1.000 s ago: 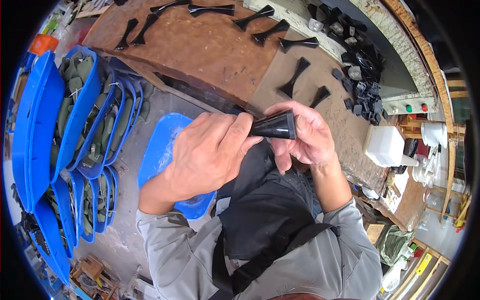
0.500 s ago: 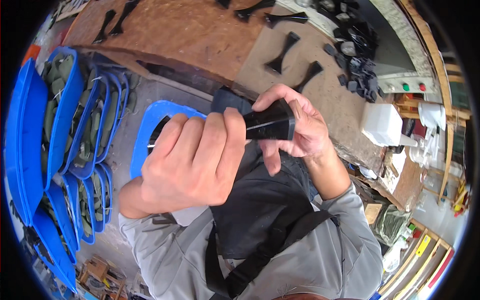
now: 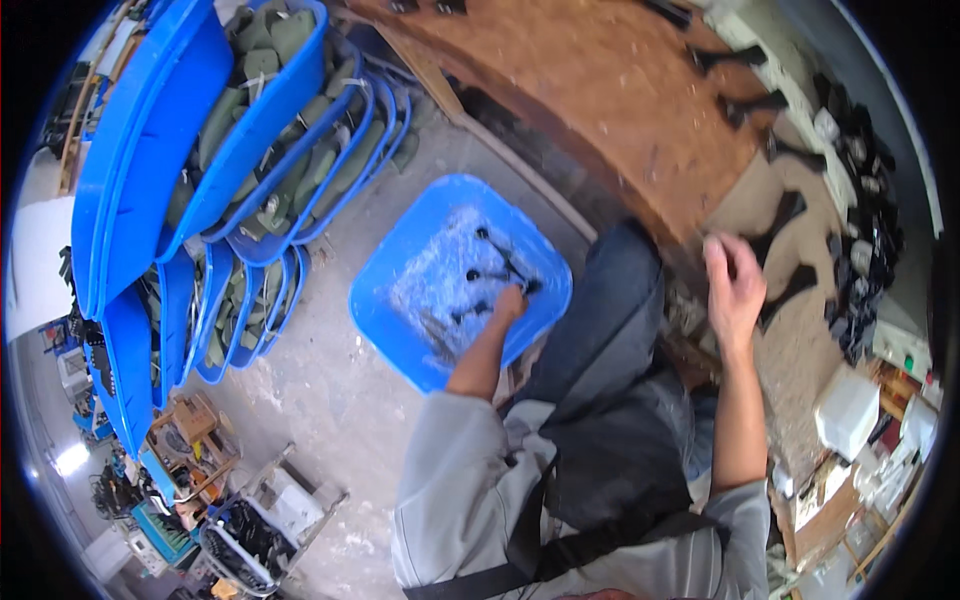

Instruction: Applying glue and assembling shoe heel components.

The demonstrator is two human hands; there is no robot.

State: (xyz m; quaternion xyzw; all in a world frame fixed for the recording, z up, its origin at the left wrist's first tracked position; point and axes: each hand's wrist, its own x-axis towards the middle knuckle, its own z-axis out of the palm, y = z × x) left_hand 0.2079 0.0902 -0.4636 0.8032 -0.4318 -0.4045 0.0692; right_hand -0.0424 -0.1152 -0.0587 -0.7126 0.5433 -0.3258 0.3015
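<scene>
My left hand point(image 3: 509, 302) reaches down into a blue plastic tub point(image 3: 392, 345) on the floor. Its fingers look closed at the end of a black flared piece point(image 3: 514, 266), narrow in the middle and wide at the end; the fingertips are partly hidden. Other small black pieces point(image 3: 474, 275) lie in the tub amid whitish dust or scraps. My right hand point(image 3: 737, 287) hangs by the edge of the workbench, fingers loosely bent and apart, with nothing in them. Just beyond it, black flared pieces point(image 3: 792, 290) lie on a brown sheet on the bench.
Blue bins point(image 3: 200, 120) filled with grey-green pieces stand stacked at the left. The brown workbench point(image 3: 600, 90) runs along the far side, more black pieces point(image 3: 750, 105) along its back. A heap of dark scraps point(image 3: 862, 240) and a white container point(image 3: 847, 410) are at the right.
Both hands held a black flared piece together before me. They have parted: my left went down into the tub, my right let go and moved right. The view has swung left.
</scene>
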